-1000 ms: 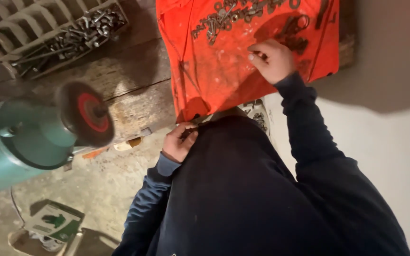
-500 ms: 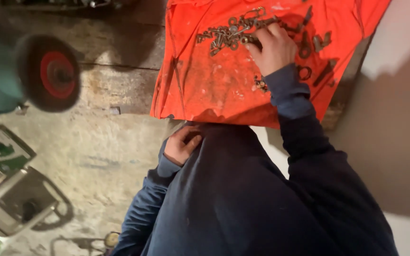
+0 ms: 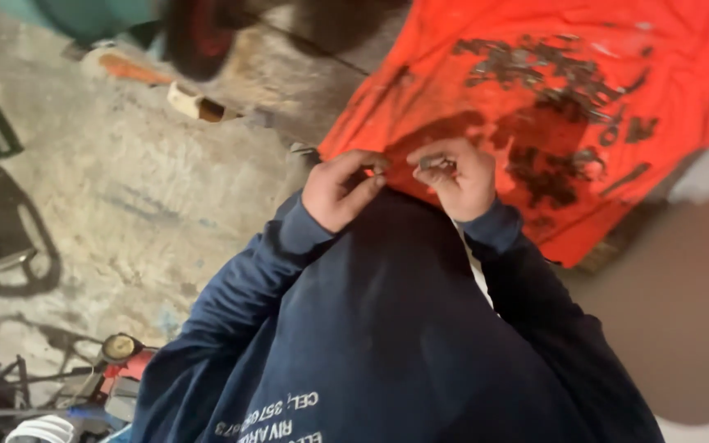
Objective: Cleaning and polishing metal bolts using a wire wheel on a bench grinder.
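Right hand pinched a small dark metal part at its fingertips, just over the near edge of the orange cloth. Left hand was curled, fingertips pressed on something tiny; what, I could not tell. Part judged hard, light, likely greasy; best pinched across its sides. Both hands were raised close together, near the chest.

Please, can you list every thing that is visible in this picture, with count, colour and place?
cloth: one, orange, upper right, spread flat
small metal parts: many, dark, scattered on the cloth
wheel: one, red and black, top centre-left
concrete floor: grey, left
small metal piece: one, dark, in the right fingers
sleeves: two, navy blue, bottom
left hand: one, at the cloth's near edge, fingers pinched; what it holds is unclear
right hand: one, beside the left, pinching the small metal piece
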